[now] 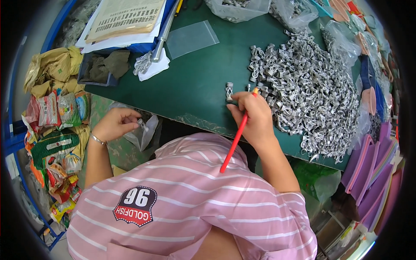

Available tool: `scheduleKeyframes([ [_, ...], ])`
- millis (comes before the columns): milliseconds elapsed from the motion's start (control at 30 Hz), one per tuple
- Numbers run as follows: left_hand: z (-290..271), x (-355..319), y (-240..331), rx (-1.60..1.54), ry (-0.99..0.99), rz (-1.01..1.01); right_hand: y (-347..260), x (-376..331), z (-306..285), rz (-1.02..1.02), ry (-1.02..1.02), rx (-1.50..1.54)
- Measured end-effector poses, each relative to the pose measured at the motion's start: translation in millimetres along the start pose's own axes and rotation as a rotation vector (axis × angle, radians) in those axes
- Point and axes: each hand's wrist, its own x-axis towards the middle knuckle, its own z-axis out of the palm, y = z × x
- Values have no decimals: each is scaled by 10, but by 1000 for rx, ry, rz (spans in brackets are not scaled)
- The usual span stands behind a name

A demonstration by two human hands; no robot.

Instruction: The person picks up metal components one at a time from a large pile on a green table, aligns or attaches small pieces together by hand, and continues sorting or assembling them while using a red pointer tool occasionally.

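Observation:
My right hand (255,115) is closed around a slim red pen-like tool (234,147) with an orange tip, its long end slanting back toward my shirt. The thumb and forefinger of that hand reach a silver metal fitting (229,92) lying on the green table (190,82). To its right spreads a large pile of similar looped metal fittings (312,86). My left hand (116,125) hangs just off the table's near edge, its fingers pinched at a small silver fitting (141,123). Under it is a clear plastic bag (146,135).
At the back left, papers (125,21) lie beside a metal rod tool (164,37) and a blue bin (99,78) with dark cloth. A flat clear bag (193,39) lies mid-table. Bags of fittings (242,11) line the far edge. Purple folders (368,173) stand at right.

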Motion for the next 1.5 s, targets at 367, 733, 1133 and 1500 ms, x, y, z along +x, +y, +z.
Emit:
scheduleKeyframes([
  [367, 844, 589, 579, -203, -59, 435, -43, 38, -85, 630, 68, 960],
  [733, 1292, 769, 961, -54, 11, 786, -37, -254, -32, 348, 242, 1132],
  [1133, 1342, 775, 972, -30, 125, 1008, -118, -242, 3, 305, 192, 930],
  [1500, 1349, 795, 889, -358, -57, 722, -166, -175, -61, 167, 294, 850],
])
